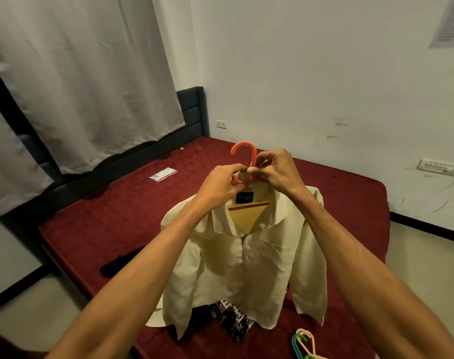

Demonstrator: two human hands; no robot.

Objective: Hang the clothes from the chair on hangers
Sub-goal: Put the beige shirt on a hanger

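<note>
Head view: we are holding a pale yellow shirt [246,255] up on an orange hanger [242,144] above the maroon bed [104,216]. Our left hand [222,183] is curling its fingers round the hanger's neck just below the hook. Our right hand [275,169] is pinching the base of the hook from the other side, fingers bent tight. The shirt is hanging open-collared in front of us, its hem overlapping a patterned garment [231,317] lying on the bed. Spare hangers [303,343] are lying at the bed's near right. A dark blue cloth [122,263] is lying to the left, and a clear packet [162,174] is sitting farther back near the curtain [78,73].
</note>
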